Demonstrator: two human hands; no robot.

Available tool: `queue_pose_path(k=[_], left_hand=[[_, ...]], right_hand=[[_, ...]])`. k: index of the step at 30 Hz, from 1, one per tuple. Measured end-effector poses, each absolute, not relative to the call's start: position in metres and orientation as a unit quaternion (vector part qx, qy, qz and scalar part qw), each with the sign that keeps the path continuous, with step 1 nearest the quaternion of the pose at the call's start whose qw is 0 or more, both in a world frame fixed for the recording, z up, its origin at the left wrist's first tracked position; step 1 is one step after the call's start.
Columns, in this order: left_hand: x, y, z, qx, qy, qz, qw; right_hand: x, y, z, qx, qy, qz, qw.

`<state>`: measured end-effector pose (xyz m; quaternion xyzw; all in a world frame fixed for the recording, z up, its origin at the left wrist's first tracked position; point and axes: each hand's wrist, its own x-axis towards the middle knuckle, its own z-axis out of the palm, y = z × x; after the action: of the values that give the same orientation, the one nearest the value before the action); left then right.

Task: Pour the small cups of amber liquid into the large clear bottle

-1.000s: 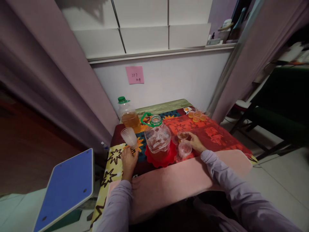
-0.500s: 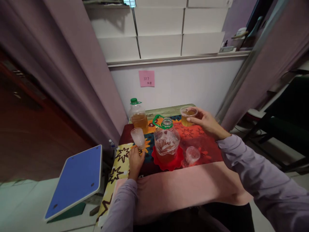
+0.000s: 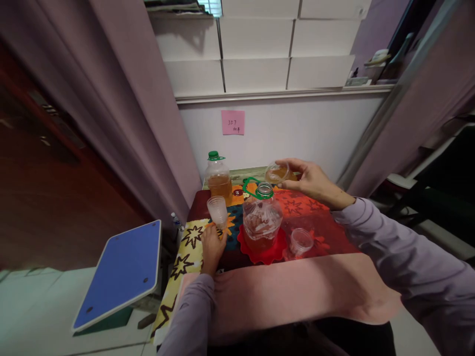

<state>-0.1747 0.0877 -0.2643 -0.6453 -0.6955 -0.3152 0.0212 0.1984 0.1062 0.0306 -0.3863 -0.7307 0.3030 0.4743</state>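
Observation:
My right hand (image 3: 309,183) grips a clear plastic cup (image 3: 277,173) of amber liquid. The cup leans left, its rim just above and behind the mouth of an uncapped jug. That clear plastic jug (image 3: 262,217) has a green handle ring and stands on a red scalloped tray (image 3: 256,256), with some liquid low inside. My left hand (image 3: 213,249) has its fingers closed at the lower end of what looks like a stack of clear plastic cups (image 3: 217,210); the exact grip is partly hidden. Another clear cup (image 3: 301,241) sits right of the tray.
A second jug (image 3: 219,185) with a green cap, partly filled with amber liquid, stands at the back left. A patterned cloth (image 3: 293,205) covers the table, with a pink cloth (image 3: 289,287) along its front. A blue board (image 3: 120,267) is at the left, below the table.
My right hand has moved left toward the open jug and tipped the cup from upright to leaning. My left hand stays at the stacked cups. The view has shifted slightly.

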Motion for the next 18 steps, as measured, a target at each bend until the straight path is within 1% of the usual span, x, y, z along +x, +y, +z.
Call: queue_pose_path(k=[9, 18], left_hand=[[-0.175, 0.088, -0.265, -0.643, -0.697, -0.319, 0.014], [-0.176, 0.090, -0.268, -0.645, -0.695, -0.319, 0.015]], right_hand=[[0.201, 0.109, 0.032, -0.415, -0.766, 0.154, 0.467], [0.201, 0.107, 0.046, -0.411, -0.800, 0.074, 0.431]])
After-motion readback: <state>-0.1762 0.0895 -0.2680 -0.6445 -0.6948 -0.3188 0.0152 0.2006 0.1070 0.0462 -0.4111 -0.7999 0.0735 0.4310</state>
